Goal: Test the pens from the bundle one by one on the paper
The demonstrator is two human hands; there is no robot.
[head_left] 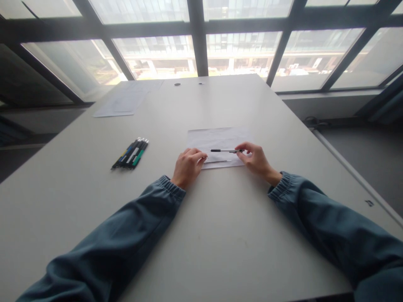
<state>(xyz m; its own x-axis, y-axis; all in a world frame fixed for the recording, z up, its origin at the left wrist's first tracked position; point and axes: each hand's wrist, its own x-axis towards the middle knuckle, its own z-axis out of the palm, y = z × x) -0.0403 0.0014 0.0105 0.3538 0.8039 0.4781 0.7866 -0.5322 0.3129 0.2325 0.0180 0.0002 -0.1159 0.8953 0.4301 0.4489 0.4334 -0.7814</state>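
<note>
My right hand point(254, 158) pinches a white-and-black pen point(225, 150) by its clip end, and the pen's black grip points left. Beneath it on a sheet of white paper point(204, 136) lies a thin dark rod like a pen refill point(218, 161). My left hand point(189, 164) is closed at the paper's left side, thumb and forefinger pressed together beside the rod's left end. A small pale bit shows at those fingertips, too small to name. Left of that hand, several pens point(130, 154) with black, white, green, blue and yellow parts lie side by side.
All this is on a long white table point(220, 235). Other paper sheets point(121, 100) lie at its far left corner. Two small round fittings point(177, 84) sit near the far edge. Large windows point(242, 52) with dark frames stand behind.
</note>
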